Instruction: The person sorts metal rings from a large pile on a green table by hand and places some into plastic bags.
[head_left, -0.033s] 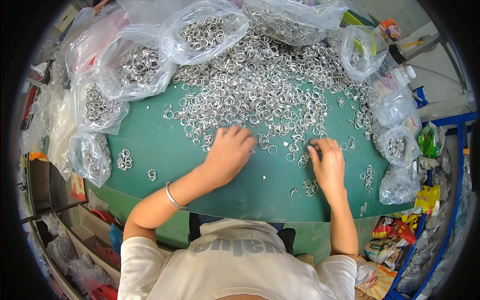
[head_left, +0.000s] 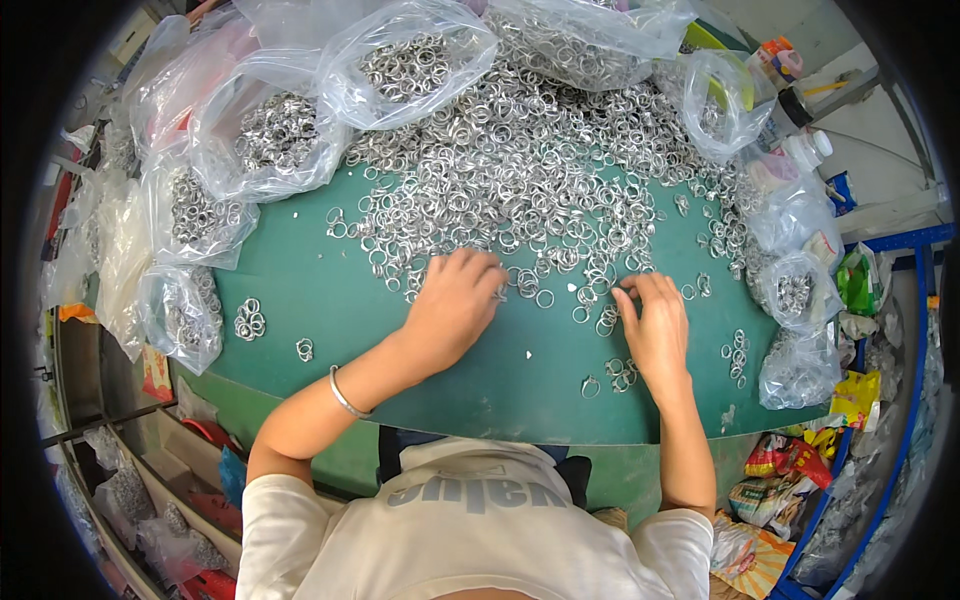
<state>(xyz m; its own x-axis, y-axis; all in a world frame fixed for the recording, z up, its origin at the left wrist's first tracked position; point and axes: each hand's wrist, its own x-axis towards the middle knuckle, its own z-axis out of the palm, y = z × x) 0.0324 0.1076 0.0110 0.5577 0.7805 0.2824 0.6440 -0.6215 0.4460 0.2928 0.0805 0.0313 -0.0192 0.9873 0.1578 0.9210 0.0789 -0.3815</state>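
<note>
A wide heap of silver metal rings (head_left: 500, 170) spreads over the green table (head_left: 300, 265). At its near edge my left hand (head_left: 455, 308) is closed, palm down, with the curled fingertips among the rings. What they hold, if anything, is hidden. My right hand (head_left: 656, 325) rests at the heap's right front, fingers bent and thumb close to the index finger. Whether a ring sits between those tips cannot be made out. Beside its thumb lie a few loose rings (head_left: 607, 320), and near its wrist there is a small ring cluster (head_left: 621, 374).
Clear plastic bags of rings line the left, such as one bag (head_left: 270, 140), and the back, including another bag (head_left: 408, 65). More bags (head_left: 797, 290) stand on the right. Small ring groups (head_left: 250, 319) lie apart. A blue rack (head_left: 915, 330) with colourful packets stands right.
My left hand has shifted very slightly left and toward the heap. The right hand is almost where it was, and the rings look the same.
</note>
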